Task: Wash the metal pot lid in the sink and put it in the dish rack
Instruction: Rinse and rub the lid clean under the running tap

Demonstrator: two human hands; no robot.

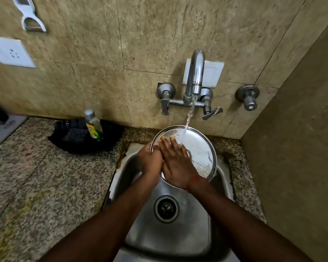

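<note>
A round metal pot lid (pixel 201 150) is held tilted over the steel sink (pixel 178 229), under a stream of water running from the tap (pixel 195 74). My left hand (pixel 150 159) grips the lid's left rim with curled fingers. My right hand (pixel 175 163) lies flat on the lid's face, fingers straight and pointing up-left, touching the wet metal near the stream. The lower left part of the lid is hidden behind both hands. No dish rack is in view.
A dish soap bottle (pixel 93 125) stands in a black tray (pixel 110 138) with a scrub pad (pixel 75 136) on the granite counter left of the sink. Tap handles (pixel 211 113) and a wall valve (pixel 248 99) sit behind. A wall closes in on the right.
</note>
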